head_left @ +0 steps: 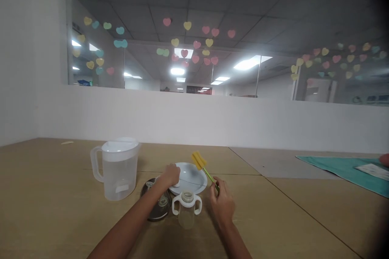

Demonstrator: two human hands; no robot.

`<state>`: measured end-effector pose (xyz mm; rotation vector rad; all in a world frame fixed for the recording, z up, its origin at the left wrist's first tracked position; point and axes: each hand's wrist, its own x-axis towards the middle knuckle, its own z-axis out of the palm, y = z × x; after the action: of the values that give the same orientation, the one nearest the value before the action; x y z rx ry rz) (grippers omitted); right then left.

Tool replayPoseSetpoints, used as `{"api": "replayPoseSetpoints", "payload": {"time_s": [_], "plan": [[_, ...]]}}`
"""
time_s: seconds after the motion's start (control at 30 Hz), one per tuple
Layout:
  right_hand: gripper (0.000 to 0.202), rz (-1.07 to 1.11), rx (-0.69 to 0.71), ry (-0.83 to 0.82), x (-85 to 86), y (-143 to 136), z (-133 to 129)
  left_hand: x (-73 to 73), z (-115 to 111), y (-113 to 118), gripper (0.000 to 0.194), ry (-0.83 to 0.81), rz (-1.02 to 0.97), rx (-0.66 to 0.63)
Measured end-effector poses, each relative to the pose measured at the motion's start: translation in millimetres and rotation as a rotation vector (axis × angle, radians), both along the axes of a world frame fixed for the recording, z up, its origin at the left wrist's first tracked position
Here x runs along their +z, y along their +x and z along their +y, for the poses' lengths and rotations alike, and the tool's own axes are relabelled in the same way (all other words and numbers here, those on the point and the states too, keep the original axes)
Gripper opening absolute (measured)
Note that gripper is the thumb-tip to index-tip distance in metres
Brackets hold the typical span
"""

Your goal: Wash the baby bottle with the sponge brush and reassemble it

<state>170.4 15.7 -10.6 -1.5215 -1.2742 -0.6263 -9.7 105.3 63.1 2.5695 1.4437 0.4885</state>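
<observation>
My right hand is closed round the green handle of a bottle brush, whose yellow sponge head points up and left above the plate's right rim. My left hand is closed at the left side of a white plate; a bit of something white shows under its fingers, too hidden to name. Between my forearms a clear baby bottle stands upright without a lid, a white two-handled ring round its neck. Partly behind my left forearm lies a dark round tray with small clear parts on it.
A translucent lidded pitcher with its handle to the left stands left of the tray. At the far right a teal cloth bears a white printed piece. A white wall with a window above closes off the table's back.
</observation>
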Motion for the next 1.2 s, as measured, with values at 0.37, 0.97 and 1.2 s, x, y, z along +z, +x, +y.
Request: {"api": "replayPoseSetpoints", "payload": {"time_s": [0.37, 0.97, 1.2], "plan": [[0.036, -0.012, 0.025, -0.038, 0.5, 1, -1, -14.5, 0, 13, 0.026, -0.043, 0.311, 0.049], [0.040, 0.048, 0.054, -0.048, 4.2, -3, 0, -41.3, -41, -73, 0.019, 0.209, -0.420, 0.013], [0.037, 0.270, 0.099, 0.087, 20.0, -12, -8, -91.3, -60, -85, 0.016, 0.194, -0.588, -0.025]]}}
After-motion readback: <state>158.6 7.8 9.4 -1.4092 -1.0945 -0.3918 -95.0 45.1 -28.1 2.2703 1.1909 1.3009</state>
